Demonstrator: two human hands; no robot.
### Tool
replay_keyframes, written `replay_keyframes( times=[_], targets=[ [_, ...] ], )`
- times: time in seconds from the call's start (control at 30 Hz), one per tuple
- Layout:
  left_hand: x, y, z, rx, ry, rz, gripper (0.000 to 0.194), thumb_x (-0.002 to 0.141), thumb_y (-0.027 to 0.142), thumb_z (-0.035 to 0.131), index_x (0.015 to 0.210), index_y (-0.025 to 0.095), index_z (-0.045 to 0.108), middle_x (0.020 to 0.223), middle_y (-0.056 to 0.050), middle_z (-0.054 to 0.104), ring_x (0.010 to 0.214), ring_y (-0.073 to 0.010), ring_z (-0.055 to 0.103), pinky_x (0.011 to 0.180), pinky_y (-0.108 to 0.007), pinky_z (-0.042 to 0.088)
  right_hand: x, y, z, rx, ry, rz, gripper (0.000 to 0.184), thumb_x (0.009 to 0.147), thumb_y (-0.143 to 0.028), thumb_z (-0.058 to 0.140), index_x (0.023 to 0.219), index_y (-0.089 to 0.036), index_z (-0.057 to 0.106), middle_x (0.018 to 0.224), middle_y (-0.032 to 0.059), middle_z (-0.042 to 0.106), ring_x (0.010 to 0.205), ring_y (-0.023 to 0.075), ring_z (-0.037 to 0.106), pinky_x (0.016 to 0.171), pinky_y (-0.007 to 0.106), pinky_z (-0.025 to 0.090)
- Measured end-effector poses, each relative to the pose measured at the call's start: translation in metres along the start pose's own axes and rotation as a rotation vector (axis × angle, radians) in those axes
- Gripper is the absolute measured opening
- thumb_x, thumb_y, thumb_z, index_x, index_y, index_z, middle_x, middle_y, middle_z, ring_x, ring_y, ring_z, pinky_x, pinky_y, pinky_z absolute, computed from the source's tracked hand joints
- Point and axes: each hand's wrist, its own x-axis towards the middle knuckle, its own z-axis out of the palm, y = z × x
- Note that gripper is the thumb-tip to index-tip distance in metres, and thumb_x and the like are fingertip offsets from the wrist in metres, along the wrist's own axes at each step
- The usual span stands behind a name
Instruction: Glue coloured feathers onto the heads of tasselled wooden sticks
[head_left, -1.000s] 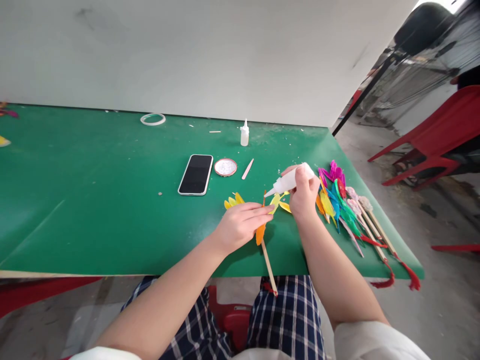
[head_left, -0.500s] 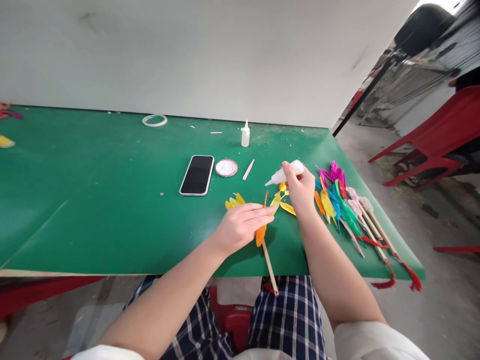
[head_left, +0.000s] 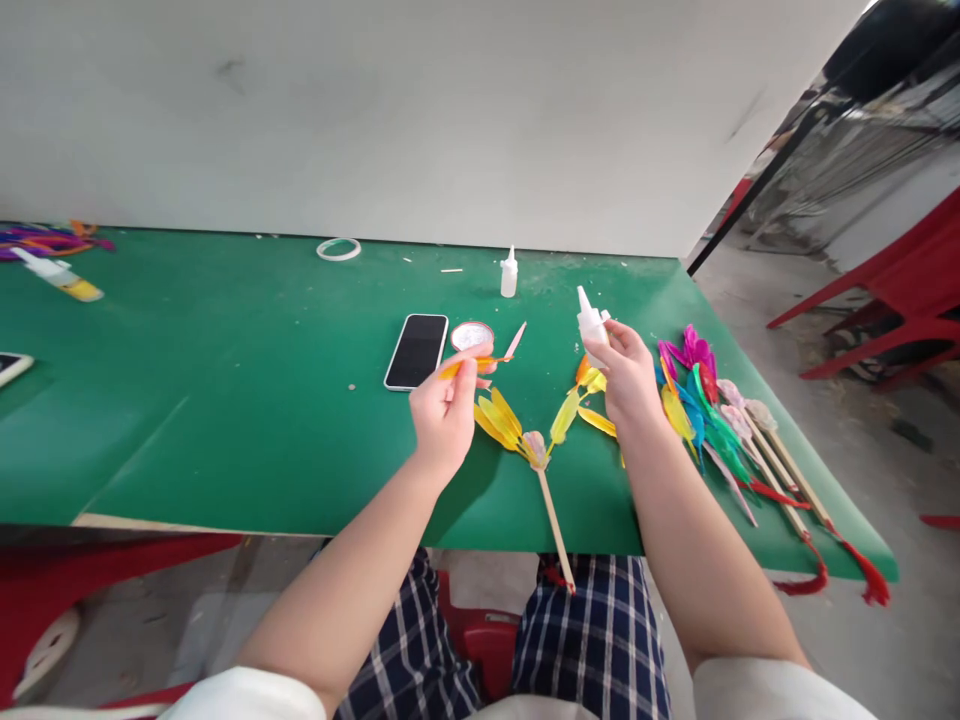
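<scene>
Between the fingertips of my left hand [head_left: 444, 412] is an orange feather [head_left: 459, 367], its quill pointing right. My right hand [head_left: 628, 372] is closed around a white glue bottle [head_left: 592, 325], nozzle up. Below and between the hands, a wooden stick [head_left: 556, 530] lies over the table's front edge. At its top sits a pale pink flower-like piece [head_left: 535, 448], with yellow feathers [head_left: 501, 420] fanning out to the left and a yellow-green feather [head_left: 564, 416] to the right. More loose yellow and orange feathers [head_left: 592, 380] lie beside my right hand.
On the green table [head_left: 247, 400] lie a phone [head_left: 417, 351], a round lid [head_left: 472, 335], tweezers [head_left: 517, 340] and a tape roll [head_left: 338, 249]. A second small bottle [head_left: 509, 273] stands behind. Coloured feathers [head_left: 701, 410] and tasselled sticks [head_left: 780, 480] lie at right. A wall [head_left: 420, 120] rises behind.
My left hand has moved left and up off the stick with the orange feather, uncovering the pink piece. My right hand has turned the glue bottle from pointing down-left to nozzle up.
</scene>
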Motion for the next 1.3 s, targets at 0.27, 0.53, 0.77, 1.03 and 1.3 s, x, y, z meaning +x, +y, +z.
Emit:
replay_keyframes(
  times=[0.27,0.53,0.77,1.03,1.3],
  targets=[
    [0.016,-0.023,-0.007,0.042,0.054,-0.256,0.028,0.077,0.039,0.057,0.086,0.015,0.067,0.081,-0.005,0.066,0.066,-0.0113,0.061,0.064,-0.024,0.05,-0.002,0.009,0.006,-0.068,-0.102,0.029,0.039,0.053,-0.026,0.072,0.088,-0.018,0.057,0.085,0.0004,0.065,0.076,0.0125,0.06,0.065,0.025,0.044],
    [0.018,-0.036,-0.006,0.082,-0.134,-0.382,0.024,0.069,0.031,0.064,0.086,0.014,0.061,0.076,-0.004,0.067,0.069,-0.0158,0.063,0.067,-0.027,0.047,0.002,0.023,0.008,-0.191,-0.206,-0.039,0.049,0.057,-0.026,0.069,0.101,-0.021,0.046,0.08,-0.0008,0.062,0.068,0.0116,0.058,0.061,0.026,0.046],
    [0.007,-0.039,0.005,0.231,-0.29,-0.426,0.021,0.076,0.037,0.055,0.084,0.018,0.058,0.071,-0.002,0.068,0.066,-0.0165,0.062,0.064,-0.026,0.044,0.005,0.046,0.011,-0.367,-0.301,-0.084,0.064,0.058,-0.02,0.065,0.118,-0.025,0.042,0.091,0.001,0.055,0.07,0.0124,0.057,0.07,0.034,0.051],
    [0.017,-0.041,0.006,0.142,-0.336,-0.483,0.026,0.073,0.038,0.058,0.081,0.014,0.065,0.078,-0.006,0.068,0.074,-0.0185,0.061,0.069,-0.029,0.045,0.003,0.049,0.009,-0.596,-0.361,-0.176,0.068,0.063,-0.017,0.061,0.126,-0.026,0.037,0.091,0.0015,0.059,0.074,0.0152,0.058,0.076,0.04,0.049],
    [0.021,-0.038,0.01,0.361,-0.459,-0.381,0.029,0.073,0.032,0.059,0.1,0.022,0.063,0.07,-0.001,0.065,0.072,-0.0172,0.061,0.07,-0.03,0.043,-0.001,0.044,0.012,-0.733,-0.347,-0.282,0.073,0.064,-0.018,0.063,0.13,-0.024,0.033,0.107,0.0069,0.059,0.096,0.0219,0.058,0.084,0.043,0.046]
  ],
)
